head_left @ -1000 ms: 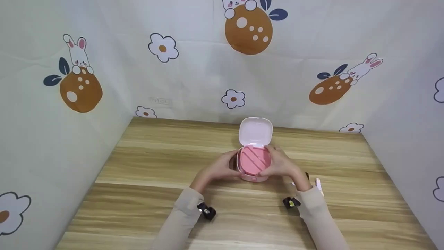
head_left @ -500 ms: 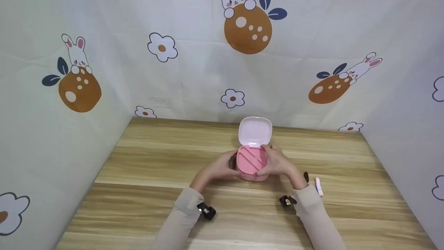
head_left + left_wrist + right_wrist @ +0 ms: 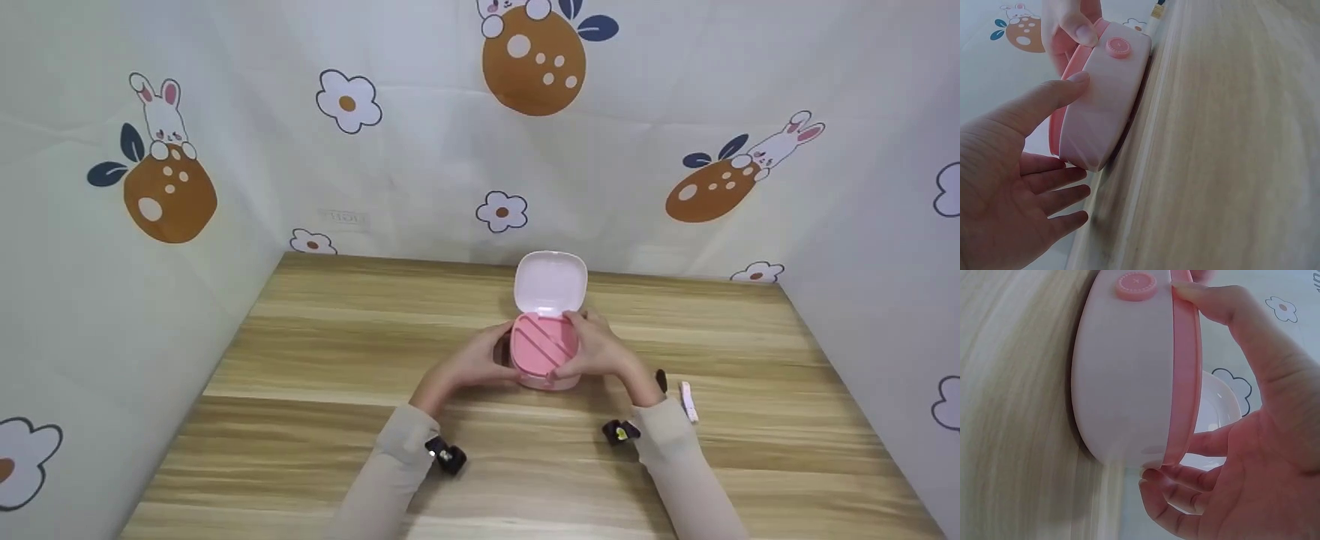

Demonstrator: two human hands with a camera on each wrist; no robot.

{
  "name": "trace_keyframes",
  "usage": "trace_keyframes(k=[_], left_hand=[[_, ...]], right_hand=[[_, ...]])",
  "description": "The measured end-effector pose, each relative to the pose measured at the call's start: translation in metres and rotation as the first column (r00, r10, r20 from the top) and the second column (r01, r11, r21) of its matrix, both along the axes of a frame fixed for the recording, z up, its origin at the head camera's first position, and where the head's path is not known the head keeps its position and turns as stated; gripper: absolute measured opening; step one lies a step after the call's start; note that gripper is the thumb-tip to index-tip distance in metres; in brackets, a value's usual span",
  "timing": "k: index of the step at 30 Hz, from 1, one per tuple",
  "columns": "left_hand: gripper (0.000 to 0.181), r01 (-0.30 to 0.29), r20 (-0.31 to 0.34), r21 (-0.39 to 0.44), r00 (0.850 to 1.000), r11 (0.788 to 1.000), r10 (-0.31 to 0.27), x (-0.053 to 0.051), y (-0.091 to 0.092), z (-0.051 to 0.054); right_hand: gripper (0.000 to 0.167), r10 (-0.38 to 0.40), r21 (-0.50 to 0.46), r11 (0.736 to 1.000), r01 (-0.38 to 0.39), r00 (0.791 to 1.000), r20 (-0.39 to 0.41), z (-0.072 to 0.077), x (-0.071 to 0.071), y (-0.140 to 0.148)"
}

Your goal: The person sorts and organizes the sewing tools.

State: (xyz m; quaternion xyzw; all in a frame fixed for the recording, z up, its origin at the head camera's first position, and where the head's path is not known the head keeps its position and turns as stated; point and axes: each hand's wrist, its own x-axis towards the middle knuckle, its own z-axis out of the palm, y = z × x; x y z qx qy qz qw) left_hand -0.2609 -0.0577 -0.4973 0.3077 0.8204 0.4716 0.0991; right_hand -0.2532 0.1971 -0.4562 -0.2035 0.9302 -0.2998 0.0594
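A pale pink box (image 3: 549, 383) stands on the table with its white lid (image 3: 550, 282) raised at the back. A darker pink tray (image 3: 541, 345) with diagonal ridges sits in its top, the tray rim (image 3: 1186, 382) standing above the box wall (image 3: 1123, 371) in the right wrist view. My left hand (image 3: 478, 361) holds the box's left side, thumb (image 3: 1067, 93) on the front near the rim and the lower fingers spread. On the right, my right hand (image 3: 600, 352) grips the tray between a thumb at the front and fingers at the back corner.
Right of my right wrist, a small dark object (image 3: 661, 380) and a slim white-pink piece (image 3: 688, 402) lie on the wooden table (image 3: 337, 450). A patterned cloth wall (image 3: 420, 150) rises behind the box. Each wrist carries a small black camera.
Compared with a second ago, the tray has shifted left and sits more squarely over the box. My right hand moved left with it; my left hand has barely moved.
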Motion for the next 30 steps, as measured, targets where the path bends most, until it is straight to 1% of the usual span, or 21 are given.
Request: trace_keyframes(k=[4, 10, 17, 22, 30], left_hand=[[0.094, -0.009, -0.009, -0.011, 1.000, 1.000, 0.009, 0.001, -0.001, 0.001], [0.094, -0.013, 0.002, -0.015, 1.000, 1.000, 0.013, 0.002, 0.000, 0.002], [0.095, -0.035, 0.010, -0.051, 0.999, 0.998, 0.036, 0.002, 0.000, 0.003], [0.096, -0.035, 0.017, -0.051, 0.999, 0.998, 0.036, 0.002, 0.000, 0.003], [0.092, -0.023, 0.001, -0.020, 1.000, 1.000, 0.023, 0.001, 0.000, 0.001]], right_hand=[[0.108, 0.007, -0.006, 1.000, -0.007, 1.000, -0.002, -0.002, -0.002, 0.000], [0.105, 0.021, -0.021, 1.000, -0.021, 1.000, -0.006, -0.005, -0.003, 0.000], [0.112, 0.019, -0.018, 1.000, -0.019, 1.000, -0.008, -0.004, -0.002, 0.003], [0.114, 0.023, -0.034, 0.999, -0.023, 1.000, 0.001, -0.003, -0.002, 0.006], [0.109, 0.056, -0.057, 0.997, -0.057, 0.998, -0.020, -0.002, 0.000, 0.011]])
